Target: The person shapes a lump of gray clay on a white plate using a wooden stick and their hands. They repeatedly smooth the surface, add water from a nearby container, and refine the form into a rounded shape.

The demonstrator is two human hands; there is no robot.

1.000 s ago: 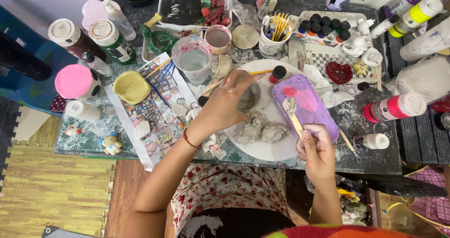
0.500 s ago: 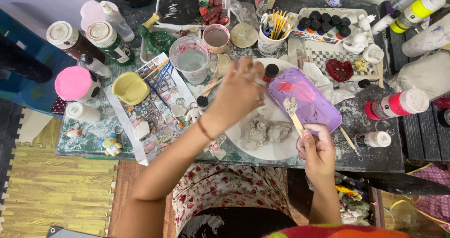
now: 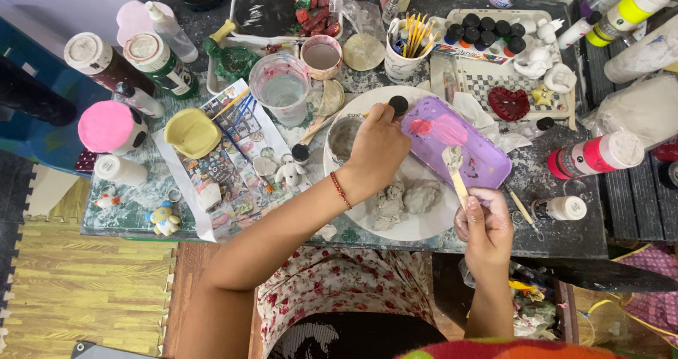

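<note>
My left hand [image 3: 378,150] reaches over a white plate [image 3: 431,225], fingers curled down at a thin yellow stick [image 3: 367,114] beside a black-capped bottle [image 3: 399,105]. Whether it grips the stick is hidden. A small grey cup [image 3: 344,136] stands on the plate just left of that hand. My right hand [image 3: 485,226] holds a flat wooden stick [image 3: 458,179], its pale smeared tip resting on a purple tray [image 3: 480,165] with pink paint [image 3: 424,126]. Grey clay lumps [image 3: 406,200] lie on the plate between my hands.
The table is crowded: a water cup [image 3: 282,87], a yellow dish [image 3: 191,131], a brush holder [image 3: 409,44], a set of black-capped paint pots [image 3: 487,34], a red heart piece [image 3: 508,103], large bottles left [image 3: 106,62] and right [image 3: 593,154], and small figurines [image 3: 164,218].
My left hand has let go of the grey cup, now standing on the plate, and moved up towards the yellow stick. The right hand stays with its stick on the purple tray.
</note>
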